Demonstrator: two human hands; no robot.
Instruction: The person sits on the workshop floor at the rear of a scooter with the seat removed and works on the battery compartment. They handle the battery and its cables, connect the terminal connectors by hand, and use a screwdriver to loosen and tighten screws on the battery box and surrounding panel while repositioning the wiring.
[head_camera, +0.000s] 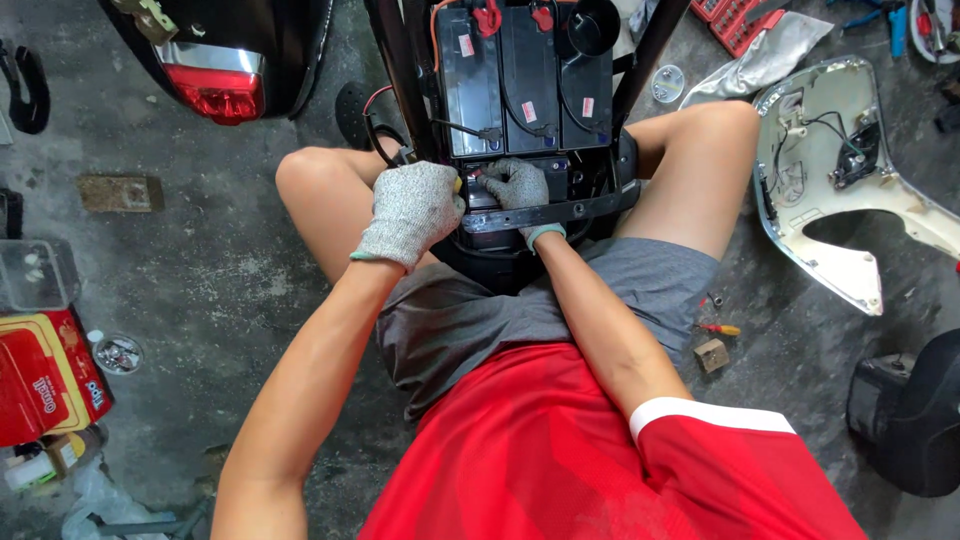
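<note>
Grip: left hand (412, 210), gloved, curled shut over something at near edge of battery pack (525, 75); held item hidden. Right hand (518, 185), gloved, fingers bent onto black frame bar (560, 210) just below pack; closure cannot be told. Pack seated in open scooter bay between knees. White body panel (850, 190) laid right of pack; red tail light (215, 90) left of pack.

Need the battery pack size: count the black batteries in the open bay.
3 black batteries stand side by side in the bay: left, middle, right. More may sit hidden lower, under the gloved left hand and right hand.
</note>
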